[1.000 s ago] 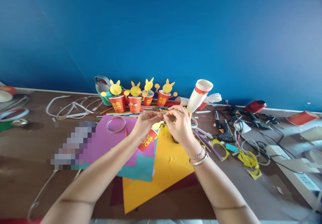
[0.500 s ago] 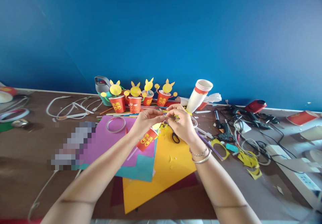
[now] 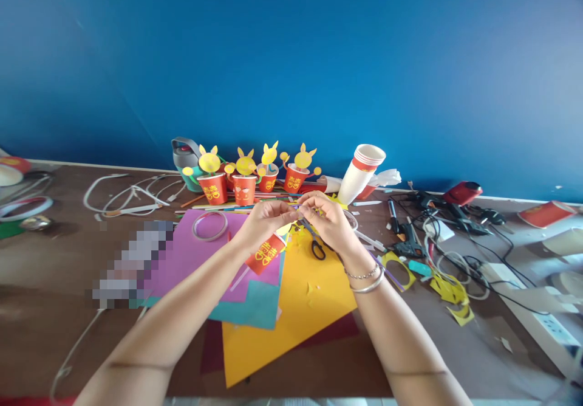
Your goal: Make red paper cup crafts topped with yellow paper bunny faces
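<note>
Red paper cup (image 3: 265, 254) lies tilted btwn L hand (image 3: 262, 222) & surface (image 3: 54, 260) front edge, farther from R hand (image 3: 331, 227); both pinched, can't tell on what tbh

room above yellow sheet (image 3: 291, 327), cup stack (image 3: 357, 178) behind

head-worn view, facing forward and down, near the hands, wall filling upper half
</note>
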`<state>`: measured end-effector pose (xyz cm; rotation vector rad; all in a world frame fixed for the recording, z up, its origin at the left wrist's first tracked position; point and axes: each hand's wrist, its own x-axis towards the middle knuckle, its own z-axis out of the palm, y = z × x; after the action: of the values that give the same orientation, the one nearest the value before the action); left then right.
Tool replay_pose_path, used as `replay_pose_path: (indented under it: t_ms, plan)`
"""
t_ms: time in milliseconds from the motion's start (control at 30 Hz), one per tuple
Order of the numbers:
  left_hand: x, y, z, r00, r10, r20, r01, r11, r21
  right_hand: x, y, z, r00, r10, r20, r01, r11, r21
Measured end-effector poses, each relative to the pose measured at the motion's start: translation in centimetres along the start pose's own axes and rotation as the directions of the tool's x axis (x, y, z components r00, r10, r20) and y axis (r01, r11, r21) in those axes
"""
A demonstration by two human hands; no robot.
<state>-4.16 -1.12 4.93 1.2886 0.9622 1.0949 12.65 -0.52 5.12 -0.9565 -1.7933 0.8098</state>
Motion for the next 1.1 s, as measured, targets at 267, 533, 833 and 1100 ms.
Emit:
replay_pose_path:
  t_ms: [267, 533, 833, 1100]
  plan:
    - [-0.2, -0.7, 0.2, 1.000, 0.011, -0.012, -0.011, 0.998, -0.057, 0.0, 0.2, 0.7, 0.991, 0.004, -0.134, -0.001, 1.000, 0.027]
    - [-0.3, -0.1, 0.7, 0.992, 0.033, -0.119, -0.036, 0.999, -0.021, -0.1, -0.1, 1.3, 0.990, -0.034, -0.140, 0.027, 0.998, -0.049]
    - [-0.2, -0.2, 0.6, 0.996, 0.026, -0.087, -0.030, 0.998, -0.047, 0.0, 0.3, 1.2, 0.991, -0.016, -0.135, 0.011, 0.999, -0.039]
    - [-0.2, -0.4, 0.4, 0.998, 0.019, -0.065, -0.025, 0.996, -0.089, 0.1, 0.6, 1.4, 0.992, 0.019, -0.124, -0.015, 0.999, 0.036]
